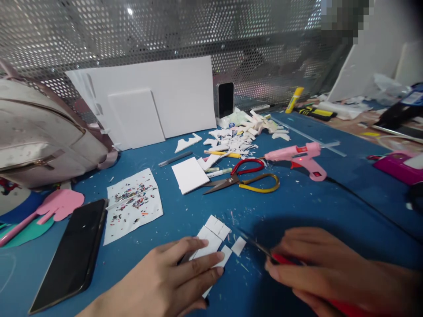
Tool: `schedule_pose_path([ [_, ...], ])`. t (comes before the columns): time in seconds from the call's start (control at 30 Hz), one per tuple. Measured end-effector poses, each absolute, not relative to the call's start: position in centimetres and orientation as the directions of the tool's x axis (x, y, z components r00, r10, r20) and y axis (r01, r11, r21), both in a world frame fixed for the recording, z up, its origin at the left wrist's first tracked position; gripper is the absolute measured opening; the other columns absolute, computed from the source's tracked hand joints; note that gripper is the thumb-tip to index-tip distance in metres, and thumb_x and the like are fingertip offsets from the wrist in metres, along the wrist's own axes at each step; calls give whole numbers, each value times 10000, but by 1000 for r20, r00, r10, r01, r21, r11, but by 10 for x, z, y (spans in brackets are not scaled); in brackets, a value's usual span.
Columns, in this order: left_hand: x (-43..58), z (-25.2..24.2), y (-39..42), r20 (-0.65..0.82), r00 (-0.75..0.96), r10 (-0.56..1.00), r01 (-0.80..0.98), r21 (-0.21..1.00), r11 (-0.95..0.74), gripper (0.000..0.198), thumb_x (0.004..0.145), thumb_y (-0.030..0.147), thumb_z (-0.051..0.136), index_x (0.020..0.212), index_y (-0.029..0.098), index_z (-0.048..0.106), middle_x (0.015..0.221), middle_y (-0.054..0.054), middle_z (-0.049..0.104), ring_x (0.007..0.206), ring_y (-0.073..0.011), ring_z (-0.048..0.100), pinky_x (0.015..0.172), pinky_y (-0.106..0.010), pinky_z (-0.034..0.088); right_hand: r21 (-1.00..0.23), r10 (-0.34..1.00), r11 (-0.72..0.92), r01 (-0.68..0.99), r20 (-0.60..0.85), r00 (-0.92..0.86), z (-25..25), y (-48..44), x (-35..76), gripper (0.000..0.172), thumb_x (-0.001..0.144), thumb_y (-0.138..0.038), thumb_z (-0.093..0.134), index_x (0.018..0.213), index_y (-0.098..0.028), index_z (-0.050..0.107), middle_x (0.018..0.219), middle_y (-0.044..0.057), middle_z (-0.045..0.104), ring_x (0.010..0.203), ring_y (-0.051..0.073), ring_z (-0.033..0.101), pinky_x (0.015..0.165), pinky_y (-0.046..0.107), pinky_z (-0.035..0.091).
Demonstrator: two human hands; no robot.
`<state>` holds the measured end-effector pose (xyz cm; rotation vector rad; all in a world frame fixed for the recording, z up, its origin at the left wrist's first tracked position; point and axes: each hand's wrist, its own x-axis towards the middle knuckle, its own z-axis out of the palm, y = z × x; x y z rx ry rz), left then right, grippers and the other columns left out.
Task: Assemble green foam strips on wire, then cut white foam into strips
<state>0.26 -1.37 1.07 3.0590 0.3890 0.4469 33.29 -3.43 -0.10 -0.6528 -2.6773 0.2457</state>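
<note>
My left hand [178,277] lies flat with its fingers spread, pressing on a cut piece of white foam board [209,241]. Narrow slits mark the far end of that piece. Beside it, to the right, a small white rectangle [238,246] lies loose on the blue table. My right hand [317,264] is closed around a red-handled craft knife [283,259]. Its thin blade points left, close to the small rectangle; blur and the fingers hide part of the knife.
Scissors [234,179], a pink glue gun [302,156] with a cord, and white scraps [234,141] lie farther back. A white square [191,175] sits left of the scissors. At left are a black phone [71,255], a speckled sheet [135,224] and a backpack [42,132].
</note>
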Motion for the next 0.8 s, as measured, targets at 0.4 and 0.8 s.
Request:
schedule_pose_path([
  [0.4,-6,13,-15,448,762,468,343,335,-878,293,1022,343,506,1208,162,641,1206,-130,676,1200,-236,614,1064,-422,509,-570,451,768,293,156,-879,15,41,295,534,878,-357,725,1350,-208,522,1477,139,502,1438,268,372,1137,449,347],
  [0.8,0,-24,-18,515,792,330,351,59,-935,314,1051,340,424,1136,234,707,1211,-68,697,1146,-241,638,919,-417,597,-671,410,700,243,99,-907,18,63,275,482,859,-340,734,1263,-167,537,1227,100,616,1129,221,562,995,356,411],
])
